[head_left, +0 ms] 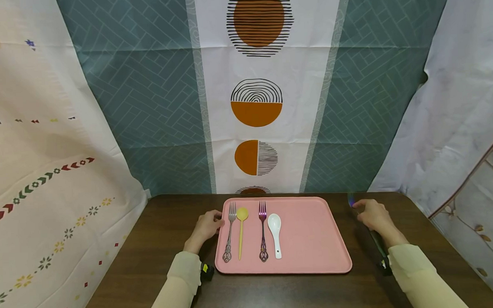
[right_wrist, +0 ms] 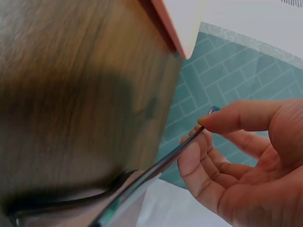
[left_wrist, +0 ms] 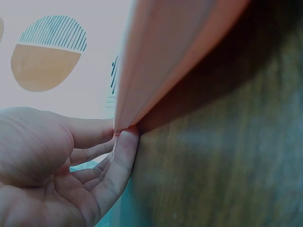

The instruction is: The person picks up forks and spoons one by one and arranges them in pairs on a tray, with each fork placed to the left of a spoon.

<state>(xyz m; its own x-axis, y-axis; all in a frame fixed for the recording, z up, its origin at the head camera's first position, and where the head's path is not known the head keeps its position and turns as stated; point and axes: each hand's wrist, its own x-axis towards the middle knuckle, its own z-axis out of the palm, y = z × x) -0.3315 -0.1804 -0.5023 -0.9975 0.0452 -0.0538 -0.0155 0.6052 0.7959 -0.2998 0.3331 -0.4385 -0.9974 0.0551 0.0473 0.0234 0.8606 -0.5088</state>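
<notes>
A pink tray [head_left: 306, 233] lies on the table, and my left hand [head_left: 208, 226] pinches its left rim. In the left wrist view, thumb and fingers meet around the tray's edge [left_wrist: 154, 56]. To the right of the tray, my right hand [head_left: 375, 216] holds an iridescent dark fork [right_wrist: 165, 161] between thumb and fingers, close to its tines, with the handle slanting back toward the wrist. On the tray, from left to right, lie a silver fork [head_left: 230, 236], a yellow spoon [head_left: 241, 231], a purple fork [head_left: 263, 230] and a white spoon [head_left: 276, 230].
The dark wooden table [head_left: 276, 298] ends at a green and white patterned cloth [head_left: 155, 107] behind the tray. Pale cloths [head_left: 40, 188] hang at the left and right. A thin brown frame [head_left: 467, 180] stands beyond the table's right edge.
</notes>
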